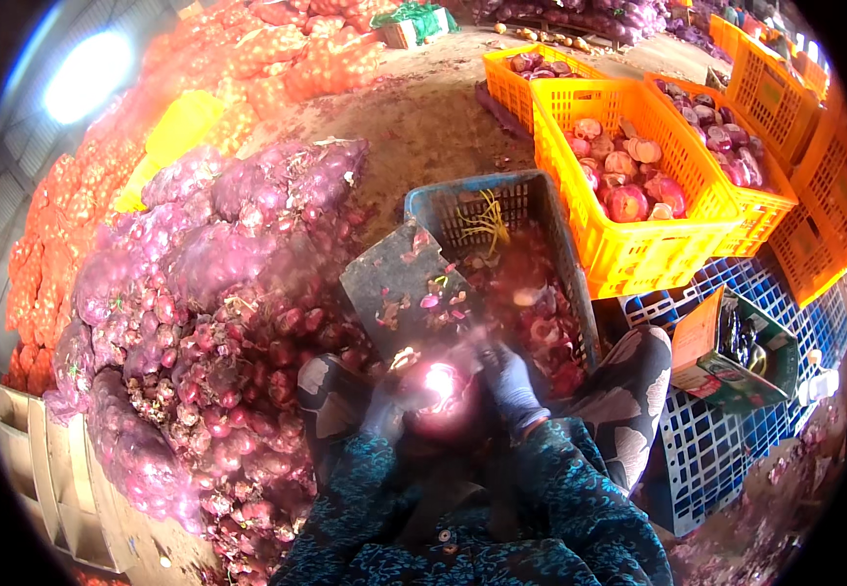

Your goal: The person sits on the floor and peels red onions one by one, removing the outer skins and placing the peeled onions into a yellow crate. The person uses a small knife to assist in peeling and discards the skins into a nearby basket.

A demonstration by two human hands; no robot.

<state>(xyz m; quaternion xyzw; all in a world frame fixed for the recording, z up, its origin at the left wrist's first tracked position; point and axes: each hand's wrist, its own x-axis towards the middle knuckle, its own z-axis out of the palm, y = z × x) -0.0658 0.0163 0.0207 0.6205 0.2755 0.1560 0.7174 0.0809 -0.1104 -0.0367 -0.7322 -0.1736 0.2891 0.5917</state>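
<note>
Low between my knees, my left hand [385, 410] is closed around a red onion [439, 387], whose surface is washed out by glare. My right hand [509, 384], in a bluish glove, is close against the onion's right side. Blur and glare hide its fingertips and anything in them. Just beyond the hands, a dark board [405, 282] bears scraps of onion skin and cut bits. It rests at the left side of a blue-rimmed crate [482, 192] that holds loose peelings [540, 322] and some yellow-green sprouts [488, 222].
Left of me lies a heap of loose red onions [225, 395] with purple mesh sacks [269, 183] behind. Yellow crates of onions [643, 242] stand at front right. A cardboard box [731, 366] sits on a blue plastic grid [701, 439] beside my right knee.
</note>
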